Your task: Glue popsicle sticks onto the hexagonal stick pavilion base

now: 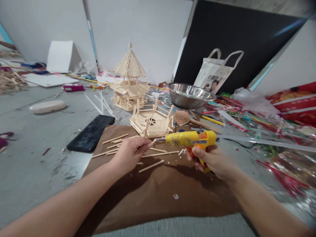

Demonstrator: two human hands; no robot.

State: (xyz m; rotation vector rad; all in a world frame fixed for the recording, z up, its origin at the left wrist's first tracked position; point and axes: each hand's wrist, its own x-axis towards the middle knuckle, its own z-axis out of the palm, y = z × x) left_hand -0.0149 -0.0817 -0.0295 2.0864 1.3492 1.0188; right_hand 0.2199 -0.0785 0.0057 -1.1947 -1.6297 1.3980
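Observation:
My right hand (pixel 206 156) is closed round the handle of a yellow hot glue gun (pixel 190 139), whose metal nozzle points left. Between the fingertips of my left hand (pixel 133 149) is a short wooden stick (pixel 153 142), its end at or very near the nozzle tip. Several loose wooden sticks (pixel 151 166) lie on the brown sheet (pixel 158 204) beneath my hands. Just beyond them stands an open wooden stick frame (pixel 153 123) with upright posts. Farther back is a small pavilion model (pixel 129 82) of sticks with a pointed roof.
A black phone (pixel 91 133) and a white oblong case (pixel 48 106) lie to the left. Behind the glue gun are a steel bowl (pixel 191 95) and a brown fan-shaped piece (pixel 182 118). Plastic scraps and sticks (pixel 261 123) clutter the right; a white bag (pixel 212 74) leans on a black board.

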